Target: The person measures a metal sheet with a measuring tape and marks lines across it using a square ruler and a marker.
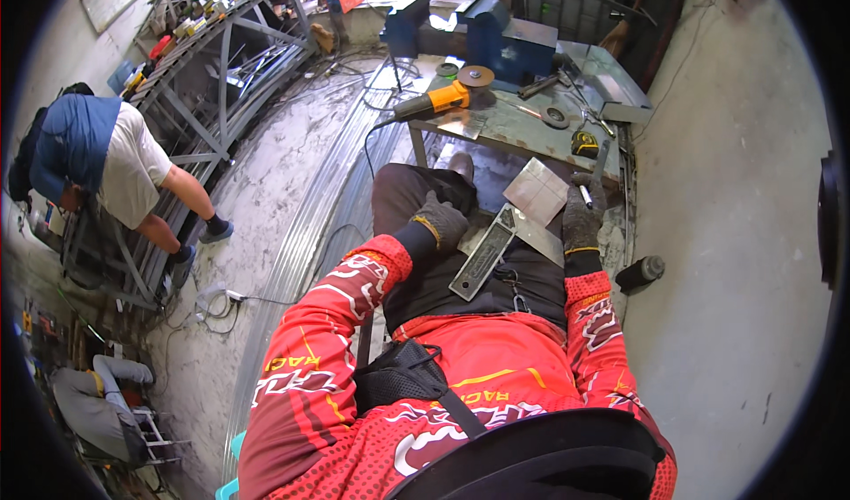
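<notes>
My left hand (443,223), in a grey knit glove, rests on my left thigh with its fingers a little apart and nothing visible in them. Beside my right thigh, my gloved right hand (584,215) is closed around a white marker (586,196) with a dark tip. Between the hands, a square metal plate (537,190) with faint lines on it lies tilted near my right knee. A second bare metal piece (538,234) lies below it, partly covered. Across my lap rests a try square (482,259), its slotted stock toward my waist.
Ahead stands a low metal work table (505,119) with an orange angle grinder (438,100), a yellow tape measure (584,143) and a loose disc (555,117). Long metal profiles (310,208) lie along the floor at left. Another person (106,155) bends beside a rack (221,84).
</notes>
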`<act>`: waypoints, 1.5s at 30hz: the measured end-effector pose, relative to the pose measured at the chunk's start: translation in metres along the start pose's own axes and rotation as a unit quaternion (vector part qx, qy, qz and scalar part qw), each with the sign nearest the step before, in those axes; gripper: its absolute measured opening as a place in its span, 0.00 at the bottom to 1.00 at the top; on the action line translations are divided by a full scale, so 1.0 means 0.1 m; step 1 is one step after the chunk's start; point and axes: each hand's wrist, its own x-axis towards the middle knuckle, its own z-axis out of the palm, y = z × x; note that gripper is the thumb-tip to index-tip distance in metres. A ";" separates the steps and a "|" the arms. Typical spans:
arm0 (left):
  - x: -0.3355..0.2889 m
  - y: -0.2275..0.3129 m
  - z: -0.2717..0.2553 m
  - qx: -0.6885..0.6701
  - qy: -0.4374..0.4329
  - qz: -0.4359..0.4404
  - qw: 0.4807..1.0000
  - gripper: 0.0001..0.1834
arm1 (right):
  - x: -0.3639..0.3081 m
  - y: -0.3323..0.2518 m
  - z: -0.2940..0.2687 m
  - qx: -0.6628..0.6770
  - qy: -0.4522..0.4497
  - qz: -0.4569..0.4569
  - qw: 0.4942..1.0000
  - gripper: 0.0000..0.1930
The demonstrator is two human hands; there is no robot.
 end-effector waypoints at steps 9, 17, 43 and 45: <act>0.01 0.01 0.02 -0.013 0.012 -0.031 0.999 0.19 | 0.01 0.03 0.03 -0.003 0.001 -0.020 1.000 0.08; -0.09 -0.06 -0.19 0.011 -0.088 -0.001 0.996 0.19 | -0.03 -0.02 0.00 0.005 0.004 -0.006 1.000 0.08; 0.06 -0.07 0.01 0.030 -0.098 -0.018 0.995 0.19 | -0.02 -0.02 0.02 0.020 0.003 0.008 1.000 0.07; 0.13 -0.03 0.11 0.031 0.027 -0.053 0.998 0.19 | 0.00 -0.04 0.04 0.022 0.003 0.013 1.000 0.07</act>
